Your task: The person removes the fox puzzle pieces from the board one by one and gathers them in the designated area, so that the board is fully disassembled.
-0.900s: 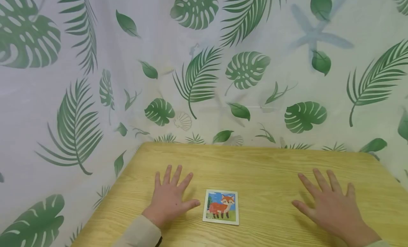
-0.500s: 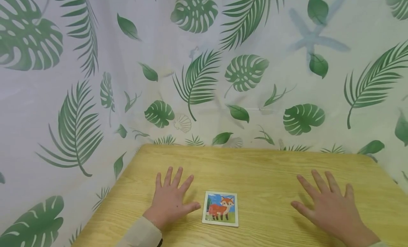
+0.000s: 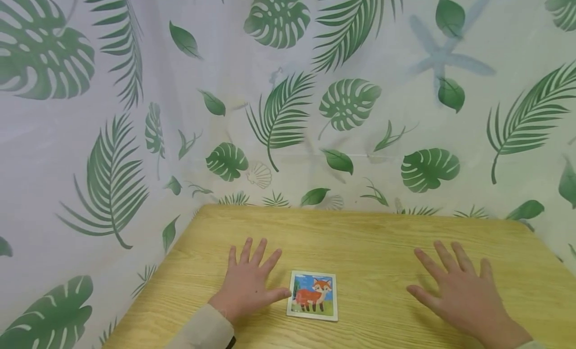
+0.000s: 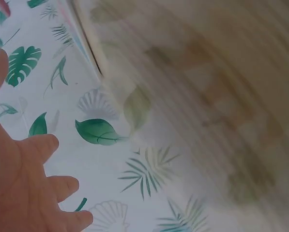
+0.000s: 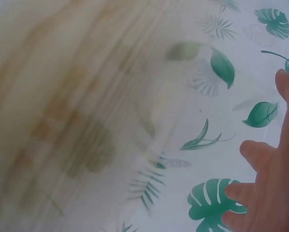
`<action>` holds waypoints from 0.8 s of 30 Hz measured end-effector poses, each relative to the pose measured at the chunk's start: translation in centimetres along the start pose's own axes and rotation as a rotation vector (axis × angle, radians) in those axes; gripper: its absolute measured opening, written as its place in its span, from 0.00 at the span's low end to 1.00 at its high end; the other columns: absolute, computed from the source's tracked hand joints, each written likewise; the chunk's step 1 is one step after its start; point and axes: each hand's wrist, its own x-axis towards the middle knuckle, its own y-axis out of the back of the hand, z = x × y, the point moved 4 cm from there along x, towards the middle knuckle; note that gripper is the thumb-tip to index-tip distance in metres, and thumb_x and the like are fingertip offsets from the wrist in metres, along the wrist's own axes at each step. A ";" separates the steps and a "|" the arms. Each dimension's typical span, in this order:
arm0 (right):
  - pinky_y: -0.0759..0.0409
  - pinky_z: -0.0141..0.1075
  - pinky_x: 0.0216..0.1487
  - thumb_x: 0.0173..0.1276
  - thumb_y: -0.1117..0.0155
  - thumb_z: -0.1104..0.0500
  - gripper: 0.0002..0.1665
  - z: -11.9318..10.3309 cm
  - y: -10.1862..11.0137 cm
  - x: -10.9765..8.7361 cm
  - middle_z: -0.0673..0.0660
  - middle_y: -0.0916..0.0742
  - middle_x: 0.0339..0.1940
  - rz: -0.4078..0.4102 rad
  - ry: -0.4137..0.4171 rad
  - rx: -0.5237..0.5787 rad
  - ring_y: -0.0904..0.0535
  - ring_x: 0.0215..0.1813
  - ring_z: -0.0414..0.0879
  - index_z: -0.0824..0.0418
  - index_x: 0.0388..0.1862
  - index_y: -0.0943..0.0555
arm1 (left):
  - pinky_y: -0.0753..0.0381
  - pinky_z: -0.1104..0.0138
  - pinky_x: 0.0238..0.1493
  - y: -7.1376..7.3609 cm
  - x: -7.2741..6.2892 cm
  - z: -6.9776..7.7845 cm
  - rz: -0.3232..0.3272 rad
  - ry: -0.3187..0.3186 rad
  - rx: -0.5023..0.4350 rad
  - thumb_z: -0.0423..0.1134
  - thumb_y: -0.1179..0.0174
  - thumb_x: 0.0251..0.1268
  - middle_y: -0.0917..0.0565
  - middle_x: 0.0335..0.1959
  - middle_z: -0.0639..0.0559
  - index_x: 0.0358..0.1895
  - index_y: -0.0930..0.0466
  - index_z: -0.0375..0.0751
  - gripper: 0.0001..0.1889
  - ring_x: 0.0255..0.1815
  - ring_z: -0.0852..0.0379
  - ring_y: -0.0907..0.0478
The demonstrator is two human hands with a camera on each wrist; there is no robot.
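A small square picture puzzle (image 3: 313, 296) with an orange fox on a blue and green ground, framed in white, lies on the wooden table. Just left of it is my left hand (image 3: 247, 286), fingers spread, the thumb tip right at the puzzle's left edge. Well to the right, my right hand (image 3: 463, 294) is spread palm down over the table and holds nothing. The left wrist view has the left hand's fingers (image 4: 62, 188) at its left side, and the right wrist view has the right hand's fingers (image 5: 241, 193) at its right side.
The yellow wood-grain table (image 3: 360, 244) reaches back to a white curtain (image 3: 297, 179) printed with green leaves, shells and a starfish. That curtain also runs along the left side. Light sleeves cover both wrists.
My left hand has shifted slightly right, bringing the thumb up to the puzzle's edge. My right hand has drifted slightly left. The head view has tilted a little.
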 end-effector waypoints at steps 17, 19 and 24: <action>0.39 0.76 0.60 0.75 0.41 0.39 0.35 -6.5 -1.4 1.8 0.66 0.25 0.70 -0.059 0.075 0.525 0.40 0.74 0.72 0.55 0.73 0.27 | 0.54 0.32 0.72 -3.0 1.7 2.5 -0.294 -0.029 -0.631 0.62 0.37 0.66 0.55 0.82 0.37 0.81 0.44 0.44 0.47 0.81 0.31 0.64; 0.39 0.75 0.62 0.76 0.42 0.40 0.34 -7.4 -1.7 2.1 0.64 0.25 0.70 -0.082 0.074 0.585 0.39 0.74 0.70 0.55 0.74 0.27 | 0.54 0.32 0.72 -3.3 1.8 2.8 -0.279 -0.016 -0.644 0.60 0.35 0.64 0.55 0.82 0.37 0.80 0.42 0.43 0.46 0.81 0.32 0.64; 0.37 0.69 0.64 0.77 0.43 0.43 0.32 -9.4 -2.6 3.1 0.61 0.22 0.68 -0.125 0.107 0.702 0.34 0.71 0.67 0.58 0.73 0.27 | 0.57 0.32 0.72 -3.8 2.0 3.3 -0.244 -0.026 -0.643 0.59 0.33 0.61 0.55 0.83 0.39 0.79 0.39 0.45 0.46 0.81 0.34 0.65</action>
